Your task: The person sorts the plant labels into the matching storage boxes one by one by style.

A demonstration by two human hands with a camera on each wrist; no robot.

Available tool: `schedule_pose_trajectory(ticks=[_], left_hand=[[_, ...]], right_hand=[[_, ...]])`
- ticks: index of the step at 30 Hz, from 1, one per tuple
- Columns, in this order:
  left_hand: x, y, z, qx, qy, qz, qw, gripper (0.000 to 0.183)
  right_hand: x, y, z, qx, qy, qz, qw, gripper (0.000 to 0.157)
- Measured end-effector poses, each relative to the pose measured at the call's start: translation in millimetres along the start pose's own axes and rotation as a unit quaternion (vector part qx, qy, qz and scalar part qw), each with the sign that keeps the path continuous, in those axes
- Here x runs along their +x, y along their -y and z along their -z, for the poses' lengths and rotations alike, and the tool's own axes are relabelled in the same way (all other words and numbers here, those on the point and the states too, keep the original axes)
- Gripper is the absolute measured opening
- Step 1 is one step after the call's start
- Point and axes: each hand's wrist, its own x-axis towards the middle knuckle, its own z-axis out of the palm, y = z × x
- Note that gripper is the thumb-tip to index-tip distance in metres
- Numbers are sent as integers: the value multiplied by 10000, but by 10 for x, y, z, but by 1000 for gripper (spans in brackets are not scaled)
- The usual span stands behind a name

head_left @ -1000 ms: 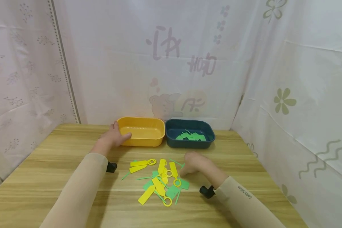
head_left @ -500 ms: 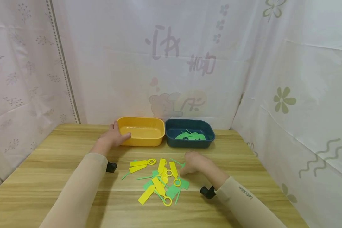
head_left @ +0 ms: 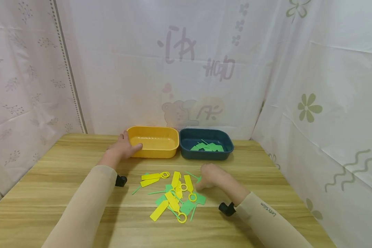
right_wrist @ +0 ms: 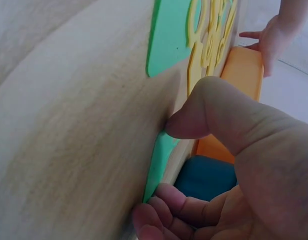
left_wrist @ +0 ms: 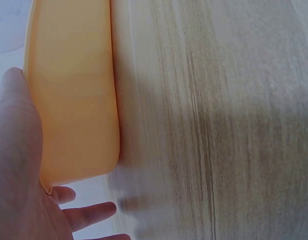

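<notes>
One green tag [right_wrist: 160, 157], pinched in my right hand [head_left: 211, 176], pointed its long stem away and leftward; my left hand [head_left: 121, 149] gripped the yellow tray [head_left: 158, 154].

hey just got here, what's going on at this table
A person pinches a green tag between the thumb and fingers of their right hand; their left hand rests on the end of the yellow bin. The dark blue bin holds some loose green tags. Yellow tags and more green ones lie partly overlapping on the table.
</notes>
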Motion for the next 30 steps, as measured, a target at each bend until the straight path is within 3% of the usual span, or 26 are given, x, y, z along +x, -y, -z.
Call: schedule_pose_trajectory(ticks=[4, 7, 12, 16, 20, 26, 30], left_hand=[[-23, -10, 12, -13, 28, 4, 10000, 116], [-19, -11, 9, 3, 12, -3, 10000, 116], [-6, -4, 1, 49, -18, 0, 10000, 117], [-3, 6, -4, -5, -7, 24, 10000, 117], [9, 11, -15, -13, 12, 32, 10000, 117], [3, -9, -11, -10, 23, 6, 10000, 116], [-3, -11, 5, 13, 22, 4, 10000, 116]], right_hand=[[0, -36, -1, 95, -19, -16, 10000, 61], [-3, -56, 2, 142, -27, -10, 9999, 67], [12, -77, 14, 134, -100, 75, 9998, 47], [30, -122, 27, 480, -111, 168, 9986, 32], [35, -179, 68, 870, -6, 537, 9948, 17], [43, -255, 218, 1116, -304, 796, 9901, 6], [52, -296, 360, 1244, -741, 769, 9865, 11]])
